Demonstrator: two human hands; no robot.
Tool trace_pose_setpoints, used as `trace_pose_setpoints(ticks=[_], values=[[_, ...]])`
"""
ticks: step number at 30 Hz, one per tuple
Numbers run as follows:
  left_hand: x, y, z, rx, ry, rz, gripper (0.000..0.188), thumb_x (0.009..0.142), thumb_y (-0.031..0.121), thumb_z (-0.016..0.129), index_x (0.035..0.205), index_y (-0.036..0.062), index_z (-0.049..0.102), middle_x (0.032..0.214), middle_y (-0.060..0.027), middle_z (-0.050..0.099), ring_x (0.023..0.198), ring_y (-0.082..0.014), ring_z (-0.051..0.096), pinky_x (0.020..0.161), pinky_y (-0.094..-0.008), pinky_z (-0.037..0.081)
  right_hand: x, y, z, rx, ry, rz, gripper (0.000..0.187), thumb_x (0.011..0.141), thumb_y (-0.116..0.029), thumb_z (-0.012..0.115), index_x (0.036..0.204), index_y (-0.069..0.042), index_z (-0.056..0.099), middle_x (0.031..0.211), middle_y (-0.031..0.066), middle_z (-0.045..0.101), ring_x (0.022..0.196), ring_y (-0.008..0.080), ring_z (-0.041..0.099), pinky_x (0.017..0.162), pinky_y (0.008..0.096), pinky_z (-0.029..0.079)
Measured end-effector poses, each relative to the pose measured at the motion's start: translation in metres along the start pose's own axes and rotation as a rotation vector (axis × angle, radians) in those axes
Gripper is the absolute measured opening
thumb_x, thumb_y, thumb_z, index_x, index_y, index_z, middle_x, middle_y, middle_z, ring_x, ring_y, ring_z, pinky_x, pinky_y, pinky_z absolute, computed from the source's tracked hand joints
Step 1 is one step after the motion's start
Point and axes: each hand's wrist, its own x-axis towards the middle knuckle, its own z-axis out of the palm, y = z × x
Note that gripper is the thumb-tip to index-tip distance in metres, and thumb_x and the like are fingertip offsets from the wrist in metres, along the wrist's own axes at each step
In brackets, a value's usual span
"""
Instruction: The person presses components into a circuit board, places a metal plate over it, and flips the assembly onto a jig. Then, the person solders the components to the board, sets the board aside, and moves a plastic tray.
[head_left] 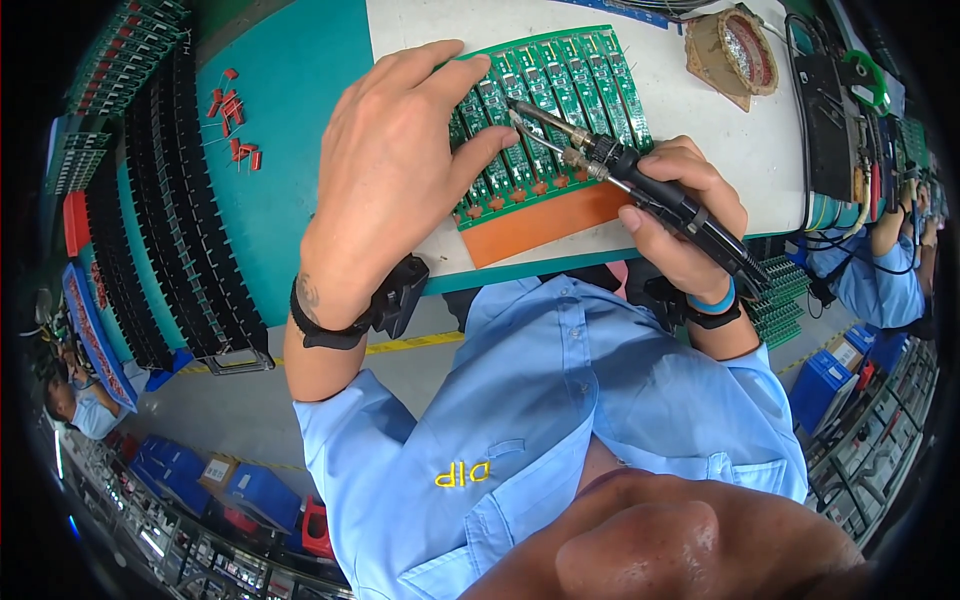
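My right hand [690, 210] is closed around a black soldering iron [655, 185] with a thin metal feed tube fixed along its side. The iron's tip touches or hovers just over a green panel of circuit boards [585, 90], near its middle; which one I cannot tell. Across the panel's left side lies my left hand [400, 150], thumb and forefinger apart, their tips resting on or over the boards. Part of the panel is hidden beneath that hand. Under the panel's near edge an orange-brown sheet [545, 225] sticks out.
Several red components [232, 112] with wire leads lie on the green mat [290, 60]. Black slotted racks [180, 200] stand at the left. A round solder-wire holder [735, 55] sits at the far right, beside cables and tools. Stacked green boards [780, 305] are below the right wrist.
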Motion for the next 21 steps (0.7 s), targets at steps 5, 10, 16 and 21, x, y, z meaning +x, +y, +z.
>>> trace_pose_setpoints(ticks=[5, 10, 16, 21], values=[[-0.001, -0.001, 0.003, 0.002, 0.035, 0.015, 0.049, 0.079, 0.027, 0.086, 0.120, 0.0036, 0.072, 0.130, -0.0158, 0.068, 0.120, -0.0358, 0.063, 0.101, -0.0451, 0.051, -0.003, -0.003, -0.003, 0.033, 0.039, -0.013, 0.041, 0.074, 0.002, 0.082, 0.112, 0.003, 0.066, 0.093, 0.0149, 0.072, 0.083, 0.0226, 0.067, 0.075, 0.0330, 0.052], [-0.001, -0.002, 0.004, -0.006, 0.061, 0.027, 0.047, 0.079, 0.027, 0.086, 0.117, 0.0035, 0.072, 0.126, -0.0152, 0.069, 0.118, -0.0352, 0.063, 0.100, -0.0457, 0.051, -0.001, -0.008, -0.003, 0.031, 0.040, -0.051, 0.041, 0.074, 0.002, 0.083, 0.111, 0.003, 0.066, 0.093, 0.0151, 0.072, 0.082, 0.0230, 0.066, 0.075, 0.0334, 0.052], [-0.001, 0.002, -0.006, 0.000, 0.034, -0.001, 0.049, 0.079, 0.024, 0.086, 0.122, 0.0042, 0.073, 0.132, -0.0152, 0.068, 0.120, -0.0356, 0.064, 0.100, -0.0432, 0.052, 0.004, -0.007, 0.003, 0.020, -0.005, -0.038, 0.040, 0.073, 0.001, 0.083, 0.110, 0.003, 0.067, 0.092, 0.0146, 0.072, 0.082, 0.0234, 0.066, 0.074, 0.0335, 0.051], [-0.003, 0.000, -0.013, -0.003, 0.000, -0.006, 0.046, 0.079, 0.021, 0.085, 0.120, 0.0038, 0.073, 0.131, -0.0151, 0.069, 0.119, -0.0357, 0.064, 0.099, -0.0439, 0.051, 0.004, -0.008, 0.008, -0.007, 0.000, -0.001, 0.039, 0.073, 0.001, 0.083, 0.109, 0.002, 0.068, 0.091, 0.0133, 0.072, 0.082, 0.0232, 0.066, 0.074, 0.0332, 0.051]])
